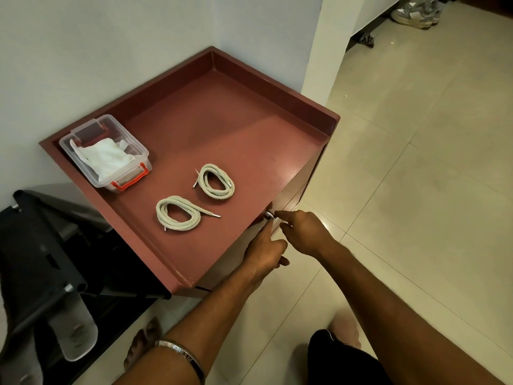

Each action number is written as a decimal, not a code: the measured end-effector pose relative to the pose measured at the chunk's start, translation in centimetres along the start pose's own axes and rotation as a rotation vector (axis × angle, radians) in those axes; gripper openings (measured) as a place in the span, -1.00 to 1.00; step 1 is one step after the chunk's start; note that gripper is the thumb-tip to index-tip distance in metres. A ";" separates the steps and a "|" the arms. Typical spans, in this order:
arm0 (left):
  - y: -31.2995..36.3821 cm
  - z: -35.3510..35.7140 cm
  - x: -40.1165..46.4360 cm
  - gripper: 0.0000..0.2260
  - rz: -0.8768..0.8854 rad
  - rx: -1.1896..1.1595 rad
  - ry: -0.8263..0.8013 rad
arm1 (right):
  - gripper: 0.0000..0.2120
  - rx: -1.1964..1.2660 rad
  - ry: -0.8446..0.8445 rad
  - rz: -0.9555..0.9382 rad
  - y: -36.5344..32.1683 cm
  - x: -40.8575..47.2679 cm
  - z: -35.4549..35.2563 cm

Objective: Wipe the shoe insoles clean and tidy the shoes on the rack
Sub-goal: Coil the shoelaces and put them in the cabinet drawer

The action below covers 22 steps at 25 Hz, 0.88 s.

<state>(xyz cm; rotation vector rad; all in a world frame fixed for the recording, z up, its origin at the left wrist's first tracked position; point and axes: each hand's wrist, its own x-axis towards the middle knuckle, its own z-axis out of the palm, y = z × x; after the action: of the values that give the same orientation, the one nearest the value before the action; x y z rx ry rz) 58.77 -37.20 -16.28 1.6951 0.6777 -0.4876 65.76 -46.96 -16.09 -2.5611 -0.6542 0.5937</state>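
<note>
A reddish-brown cabinet (pixel 319 118) with a raised rim stands against the wall. On its top lie two coiled cream shoelaces (pixel 177 212) (pixel 216 182) and a clear plastic box (pixel 138 151) holding a white cloth (pixel 102 157). Both hands are at the cabinet's front edge by a small metal knob (pixel 268 215). My right hand (pixel 302 232) reaches it with forefinger and thumb. My left hand (pixel 263 251) lies just below, thumb up toward the knob, fingers curled at the cabinet door's edge. A grey insole-like piece (pixel 72 334) leans in the black shoe rack (pixel 41 240) at the left.
Pale tiled floor (pixel 416 190) spreads to the right of the cabinet. A pair of grey sneakers (pixel 416 12) sits far off at the top right beside a white wall corner (pixel 324 51). A bare foot (pixel 141 343) rests on the floor beside the rack.
</note>
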 end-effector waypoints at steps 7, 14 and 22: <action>0.6 3.1 -3.8 -0.33 0.000 0.107 -0.205 | -0.83 -0.168 0.001 0.134 3.4 -0.9 -0.7; -0.8 10.1 -6.0 -0.27 -0.025 0.243 -0.316 | -0.80 -0.191 -0.123 0.215 7.4 -6.4 -3.2; -0.3 10.6 -6.6 -0.26 -0.076 0.052 -0.315 | -0.79 -0.194 -0.084 0.208 7.3 -7.2 -2.6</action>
<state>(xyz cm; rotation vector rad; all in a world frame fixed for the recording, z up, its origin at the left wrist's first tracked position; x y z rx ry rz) 54.02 -48.67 -14.65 1.5986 0.5029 -0.8126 63.83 -57.32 -15.46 -2.8218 -0.4977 0.7417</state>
